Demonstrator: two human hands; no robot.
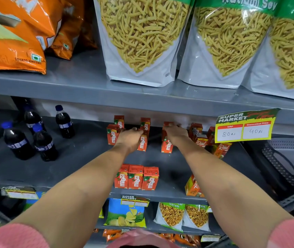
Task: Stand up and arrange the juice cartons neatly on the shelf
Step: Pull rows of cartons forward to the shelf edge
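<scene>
**Both hands among the far cartons**

Orange juice cartons (113, 134) stand scattered toward the far side of the grey middle shelf (81, 149); three more (136, 177) stand in a tight row at its near edge. The left hand (129, 138) curls its fingers around one upright carton (142, 143) — the right hand (175, 134) grips the top of another (166, 145). Dark soda bottles (44, 145) stand to the left, a yellow price tag (244, 127) hangs at the right.
</scene>
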